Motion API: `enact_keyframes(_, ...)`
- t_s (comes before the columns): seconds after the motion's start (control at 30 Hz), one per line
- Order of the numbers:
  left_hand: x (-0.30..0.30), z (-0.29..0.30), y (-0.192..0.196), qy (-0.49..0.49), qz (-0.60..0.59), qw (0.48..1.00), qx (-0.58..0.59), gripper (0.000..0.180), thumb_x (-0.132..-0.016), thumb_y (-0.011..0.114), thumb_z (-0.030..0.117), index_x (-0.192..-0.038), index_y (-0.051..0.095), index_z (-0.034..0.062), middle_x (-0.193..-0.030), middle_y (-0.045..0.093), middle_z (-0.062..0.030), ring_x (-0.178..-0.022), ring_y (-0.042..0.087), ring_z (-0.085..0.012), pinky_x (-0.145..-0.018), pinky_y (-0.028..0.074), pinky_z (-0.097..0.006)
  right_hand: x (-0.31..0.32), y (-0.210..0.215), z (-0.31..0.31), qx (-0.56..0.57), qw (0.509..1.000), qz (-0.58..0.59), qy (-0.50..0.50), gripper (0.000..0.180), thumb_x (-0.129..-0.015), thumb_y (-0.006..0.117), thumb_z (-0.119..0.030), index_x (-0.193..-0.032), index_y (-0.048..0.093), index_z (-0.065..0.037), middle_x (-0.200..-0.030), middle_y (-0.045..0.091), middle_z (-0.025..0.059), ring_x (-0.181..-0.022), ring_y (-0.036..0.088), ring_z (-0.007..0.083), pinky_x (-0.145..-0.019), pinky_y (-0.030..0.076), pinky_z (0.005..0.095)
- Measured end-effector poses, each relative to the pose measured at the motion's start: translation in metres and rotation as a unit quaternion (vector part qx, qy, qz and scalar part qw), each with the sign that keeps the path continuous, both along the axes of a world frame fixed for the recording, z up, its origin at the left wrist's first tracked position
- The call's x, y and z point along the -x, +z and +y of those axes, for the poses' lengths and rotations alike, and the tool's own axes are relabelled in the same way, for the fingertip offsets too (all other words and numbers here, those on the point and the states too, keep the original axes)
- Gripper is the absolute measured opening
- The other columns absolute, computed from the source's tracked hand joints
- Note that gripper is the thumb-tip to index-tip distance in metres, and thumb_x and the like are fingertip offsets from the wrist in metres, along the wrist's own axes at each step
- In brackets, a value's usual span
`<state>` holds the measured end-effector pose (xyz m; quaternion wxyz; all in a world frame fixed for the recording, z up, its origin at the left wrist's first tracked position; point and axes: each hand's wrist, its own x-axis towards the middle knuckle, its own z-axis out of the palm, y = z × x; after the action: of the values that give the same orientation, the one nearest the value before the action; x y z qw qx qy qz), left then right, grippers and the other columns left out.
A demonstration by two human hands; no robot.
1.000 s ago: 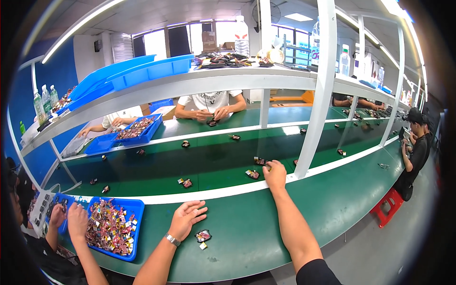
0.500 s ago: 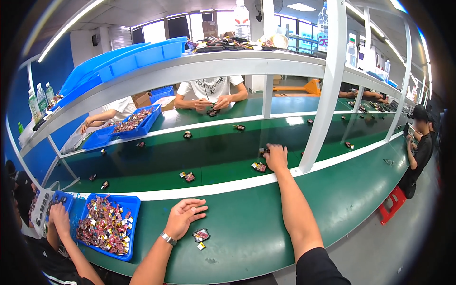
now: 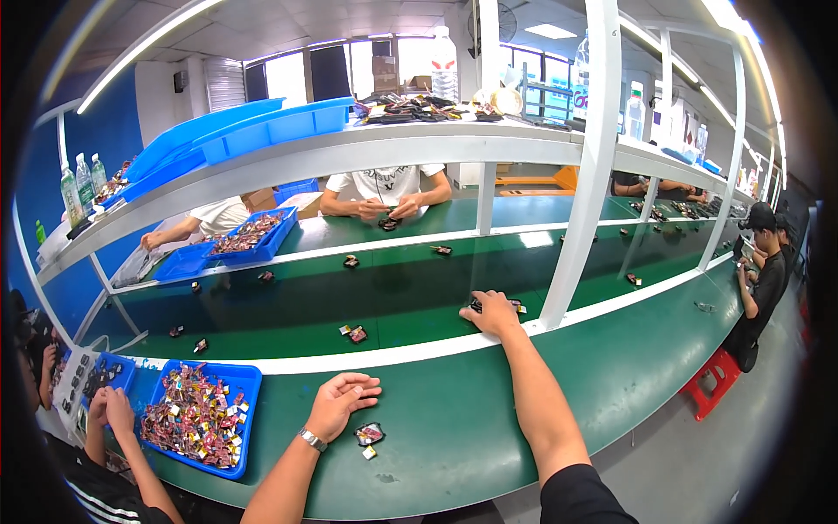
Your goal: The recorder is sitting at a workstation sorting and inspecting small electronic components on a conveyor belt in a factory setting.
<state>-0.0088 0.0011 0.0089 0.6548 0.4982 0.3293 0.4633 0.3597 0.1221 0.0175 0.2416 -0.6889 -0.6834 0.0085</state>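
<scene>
My right hand (image 3: 491,313) reaches over the near rail onto the dark green belt (image 3: 410,301). Its fingers are curled down on a small black part (image 3: 476,305), mostly hidden beneath them. A white-and-yellow piece (image 3: 521,306) peeks out beside the knuckles. My left hand (image 3: 346,406), with a metal watch on the wrist, hovers over the green worktop (image 3: 454,410), fingers loosely bent and apart, holding nothing. Just right of it lies a small black-cased assembly (image 3: 369,434) with pinkish contents, and a yellow-and-white tab (image 3: 369,452) sits below it.
A blue tray (image 3: 253,393) heaped with small wired parts stands on the left, beside a co-worker's hands (image 3: 112,409). Scattered assemblies (image 3: 356,334) lie along the belt. A white post (image 3: 583,166) rises right of my right hand. Across the belt, another person's hands (image 3: 388,208) work.
My right hand has drawn a little left and nearer, its fingers now over a black part. Pieces on the belt have shifted slightly right. My left hand has barely moved.
</scene>
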Motion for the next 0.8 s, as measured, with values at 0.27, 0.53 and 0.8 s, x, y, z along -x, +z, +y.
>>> enact_keyframes(0.27,-0.001,0.004,-0.004,-0.022,0.007,1.0,-0.009,0.023,-0.096,0.049,-0.001,-0.118,0.056,-0.005,-0.12,0.062,-0.0215,-0.11,0.063,-0.029,-0.093,0.055,-0.038,0.005,-0.016,0.009,0.006,0.997,-0.078,0.0,0.04,-0.084,0.065,-0.034,-0.115,0.059,-0.009,-0.113,0.052,0.0172,-0.113,0.05,0.0351,-0.091,0.05,0.0447)
enact_keyframes(0.53,-0.003,0.003,-0.002,-0.005,0.034,0.999,-0.017,0.02,-0.095,0.052,-0.001,-0.113,0.058,-0.0045,-0.113,0.065,-0.0203,-0.103,0.066,-0.0284,-0.088,0.056,-0.039,0.012,-0.014,0.014,-0.027,0.997,-0.041,-0.057,0.032,-0.08,0.065,-0.018,-0.108,0.057,-0.005,-0.109,0.053,0.018,-0.1,0.059,0.0364,-0.083,0.054,0.0463)
enact_keyframes(0.8,-0.003,-0.001,-0.005,0.012,0.032,0.999,-0.016,0.019,-0.095,0.052,0.0,-0.112,0.058,-0.0053,-0.109,0.066,-0.0206,-0.1,0.067,-0.0284,-0.085,0.057,-0.037,0.008,-0.007,0.009,-0.11,0.984,0.122,-0.062,0.012,-0.076,0.063,-0.014,-0.083,0.068,-0.006,-0.096,0.061,0.0168,-0.089,0.064,0.0369,-0.08,0.053,0.0451)
